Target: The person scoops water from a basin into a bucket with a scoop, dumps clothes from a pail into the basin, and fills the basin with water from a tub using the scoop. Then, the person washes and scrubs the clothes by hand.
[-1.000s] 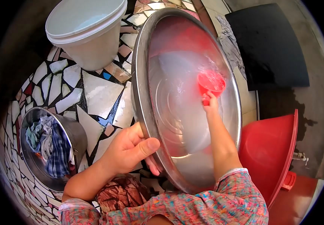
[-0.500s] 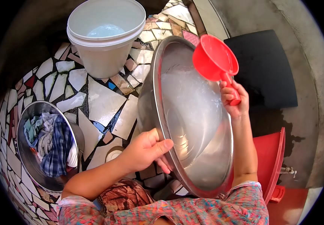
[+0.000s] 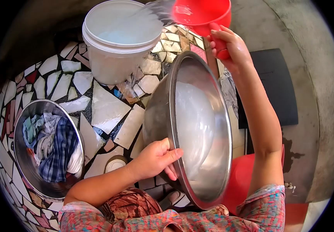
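Note:
My left hand [image 3: 158, 157] grips the near left rim of a large metal basin [image 3: 198, 147], thumb over the edge. The basin is tipped on its side, with some cloudy water in its hollow. Raised at the upper right, my right hand [image 3: 232, 46] is closed round the handle of a red water dipper [image 3: 203, 17]. Water streams leftward from the dipper, part of it crossing the rim of a white bucket [image 3: 121, 48] and some splashing on the floor beside it. Pale water shows inside the bucket.
At the left stands a metal basin [image 3: 81, 143] holding wet clothes [image 3: 58, 150]. Broken-tile mosaic [image 3: 109, 108] covers the floor. A red tub [image 3: 242, 174] is at my right, near a small tap [image 3: 289, 186]. A dark panel [image 3: 273, 89] lies against the concrete at right.
My right hand has moved up and forward with the dipper, which now throws water toward the bucket. The large basin has tilted further upright, with my left hand still on its rim.

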A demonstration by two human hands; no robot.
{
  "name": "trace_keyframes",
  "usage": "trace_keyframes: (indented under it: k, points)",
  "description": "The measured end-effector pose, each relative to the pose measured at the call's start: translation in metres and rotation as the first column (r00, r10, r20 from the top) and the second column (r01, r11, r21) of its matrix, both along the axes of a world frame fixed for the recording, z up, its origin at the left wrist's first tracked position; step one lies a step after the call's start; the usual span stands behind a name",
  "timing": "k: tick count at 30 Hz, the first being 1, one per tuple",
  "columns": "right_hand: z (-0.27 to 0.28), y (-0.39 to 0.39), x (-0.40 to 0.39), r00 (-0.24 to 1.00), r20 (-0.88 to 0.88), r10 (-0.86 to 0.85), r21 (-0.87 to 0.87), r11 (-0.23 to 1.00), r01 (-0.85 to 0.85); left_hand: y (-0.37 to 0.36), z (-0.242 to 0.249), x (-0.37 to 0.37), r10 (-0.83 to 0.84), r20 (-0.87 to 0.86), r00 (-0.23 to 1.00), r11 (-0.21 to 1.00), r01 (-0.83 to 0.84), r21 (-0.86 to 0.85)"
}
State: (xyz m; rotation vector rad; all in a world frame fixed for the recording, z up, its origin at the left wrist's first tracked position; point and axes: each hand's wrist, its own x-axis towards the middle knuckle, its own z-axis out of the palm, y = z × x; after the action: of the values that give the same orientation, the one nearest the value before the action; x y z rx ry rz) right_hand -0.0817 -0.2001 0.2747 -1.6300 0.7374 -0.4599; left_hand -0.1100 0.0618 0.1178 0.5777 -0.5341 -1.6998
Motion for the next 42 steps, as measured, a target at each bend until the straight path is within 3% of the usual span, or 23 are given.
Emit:
trace_keyframes:
  k: [2, 5, 6, 8, 9, 12, 14, 16, 17, 19, 22, 25, 26, 28, 29, 31, 32, 34, 35, 37, 38, 40, 42]
  points:
    - [-0.005, 0.001, 0.011, 0.998, -0.039, 0.04, -0.02, 0.999, -0.041, 0.001, -0.001, 0.002, 0.008, 0.021, 1.0, 1.0, -0.008, 0.004]
    - [-0.02, -0.001, 0.027, 0.988, -0.134, 0.081, -0.329, 0.936, -0.122, 0.002, 0.002, 0.004, 0.041, 0.037, 0.998, 0.999, -0.041, -0.009]
    - [-0.022, 0.005, 0.032, 0.988, -0.133, 0.083, -0.327, 0.937, -0.123, 0.002, 0.002, 0.004, 0.035, 0.029, 0.999, 0.999, -0.035, -0.009]
    - [-0.021, 0.015, 0.038, 0.974, -0.221, 0.042, -0.639, 0.748, -0.177, 0.002, 0.002, 0.002, 0.026, 0.024, 0.999, 1.0, -0.026, -0.006]
    - [-0.017, 0.018, 0.037, 0.975, -0.22, 0.04, -0.638, 0.75, -0.175, 0.002, 0.002, 0.0, 0.014, 0.017, 1.0, 1.0, -0.014, 0.004]
    - [-0.008, 0.023, 0.029, 0.989, -0.148, 0.018, -0.941, 0.306, -0.146, 0.001, 0.004, -0.002, 0.006, 0.012, 1.0, 1.0, -0.006, 0.014]
    - [-0.017, 0.005, 0.008, 0.994, -0.07, 0.082, -0.936, 0.339, -0.094, 0.0, 0.005, -0.004, -0.013, 0.013, 1.0, 1.0, 0.013, 0.016]
    - [-0.035, -0.013, -0.036, 0.989, 0.142, 0.027, -0.663, 0.744, 0.075, 0.0, 0.004, -0.006, 0.026, 0.022, 0.999, 0.999, -0.026, 0.021]
    - [-0.048, -0.025, -0.067, 0.979, 0.018, -0.203, -0.604, 0.778, 0.172, 0.0, 0.007, -0.006, 0.025, 0.023, 0.999, 0.999, -0.026, 0.038]
    - [-0.095, -0.041, -0.141, 0.911, -0.035, -0.41, -0.423, 0.832, 0.358, -0.001, 0.009, -0.008, 0.029, 0.022, 0.999, 0.999, -0.03, 0.033]
    - [-0.19, -0.045, -0.269, 0.756, -0.259, -0.602, -0.109, 0.795, 0.596, -0.002, 0.009, -0.01, 0.023, 0.018, 1.0, 0.999, -0.023, 0.033]
    - [-0.261, -0.015, -0.343, 0.384, -0.38, -0.841, -0.134, 0.461, 0.877, -0.003, 0.015, -0.01, 0.026, 0.021, 0.999, 0.999, -0.027, 0.039]
    - [-0.274, -0.01, -0.359, 0.378, -0.438, -0.816, -0.122, 0.47, 0.874, -0.003, 0.016, -0.01, 0.035, 0.021, 0.999, 0.998, -0.036, 0.047]
    - [-0.298, -0.003, -0.367, 0.191, -0.524, -0.83, -0.345, 0.411, 0.844, -0.003, 0.013, -0.01, 0.02, 0.026, 0.999, 0.999, -0.021, 0.045]
    - [-0.328, -0.01, -0.38, 0.19, -0.526, -0.829, -0.337, 0.408, 0.849, -0.002, 0.012, -0.009, 0.015, 0.032, 0.999, 0.999, -0.016, 0.044]
    - [-0.407, -0.036, -0.411, 0.089, -0.431, -0.898, -0.523, 0.329, 0.786, -0.002, 0.008, -0.009, 0.014, 0.04, 0.999, 1.0, -0.015, 0.023]
    - [-0.404, -0.036, -0.393, 0.093, -0.436, -0.895, -0.517, 0.333, 0.789, -0.002, 0.009, -0.01, 0.015, 0.046, 0.999, 0.999, -0.016, 0.029]
    - [-0.383, -0.039, -0.332, 0.22, -0.381, -0.898, -0.262, 0.334, 0.905, -0.004, 0.014, -0.011, 0.037, 0.045, 0.998, 0.999, -0.038, 0.026]
    - [-0.384, -0.049, -0.322, 0.225, -0.383, -0.896, -0.254, 0.337, 0.907, -0.004, 0.013, -0.011, 0.039, 0.053, 0.998, 0.999, -0.041, 0.03]
    - [-0.386, -0.067, -0.3, 0.481, -0.138, -0.866, 0.406, 0.393, 0.825, -0.003, 0.01, -0.007, 0.021, 0.021, 1.0, 1.0, -0.021, 0.015]
    - [-0.382, -0.07, -0.299, 0.486, -0.138, -0.863, 0.41, 0.397, 0.821, -0.003, 0.009, -0.005, 0.027, 0.025, 0.999, 0.999, -0.027, 0.018]
    - [-0.363, -0.078, -0.303, 0.421, 0.114, -0.9, 0.942, 0.233, 0.243, -0.002, 0.009, -0.002, 0.023, -0.003, 1.0, 1.0, -0.023, 0.009]
    - [-0.35, -0.073, -0.308, 0.442, 0.131, -0.887, 0.964, 0.218, 0.152, -0.001, 0.007, -0.003, 0.028, 0.006, 1.0, 0.999, -0.028, 0.015]
